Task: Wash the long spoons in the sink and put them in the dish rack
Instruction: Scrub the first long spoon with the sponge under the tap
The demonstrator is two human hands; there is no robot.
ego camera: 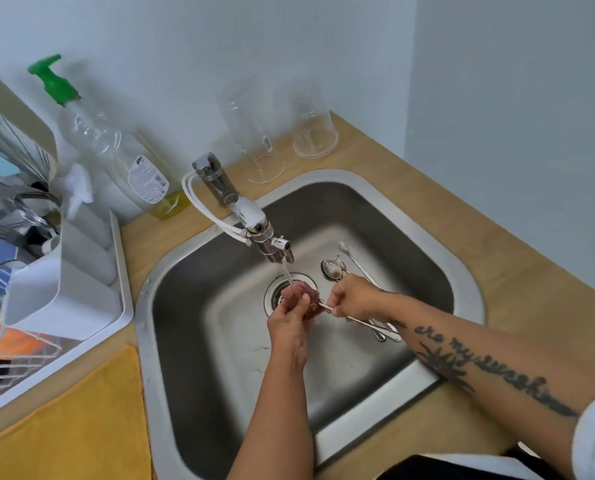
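currently the long spoon [326, 307] sits low over the sink [427, 216], right hand [355, 296] fingers pinching its handle, left hand [287, 325] fingers clamped on a pink scrubber [298, 292] wrapped round its other end. other spoons [337, 268] lie on the sink floor; the dish rack [64, 289] stands left.

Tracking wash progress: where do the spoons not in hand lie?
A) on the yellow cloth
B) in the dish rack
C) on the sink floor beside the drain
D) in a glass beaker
C: the loose spoons lie on the sink floor by the drain, just beyond the right hand.
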